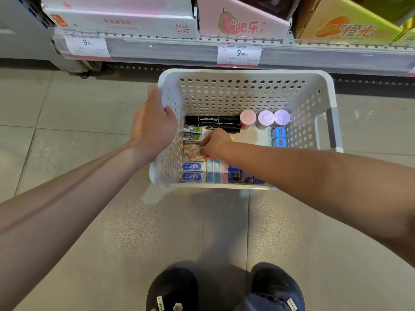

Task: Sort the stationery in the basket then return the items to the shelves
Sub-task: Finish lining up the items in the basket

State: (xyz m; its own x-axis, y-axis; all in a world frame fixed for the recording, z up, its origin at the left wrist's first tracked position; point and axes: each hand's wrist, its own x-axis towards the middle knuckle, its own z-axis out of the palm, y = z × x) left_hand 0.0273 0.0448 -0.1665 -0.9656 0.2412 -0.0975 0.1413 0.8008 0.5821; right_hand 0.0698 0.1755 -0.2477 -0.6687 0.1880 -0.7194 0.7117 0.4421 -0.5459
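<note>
A white perforated basket [247,95] stands on the floor below a shelf. My left hand [152,126] grips the rim of its left wall. Inside the basket, my right hand [215,143] pinches a small orange-patterned packet [190,151] lying near the left wall. Around it lie black permanent markers [212,120], two green-labelled erasers [194,133], two blue-labelled erasers [192,171], pastel boxes [215,170], three round pink and lilac caps [265,117] and two blue items [279,136].
The shelf edge [179,48] with price tags runs across the top, carrying a white carton [125,21], a pink guava box [242,23] and an orange box [345,28]. Grey floor tiles surround the basket. My two black shoes [224,288] are at the bottom.
</note>
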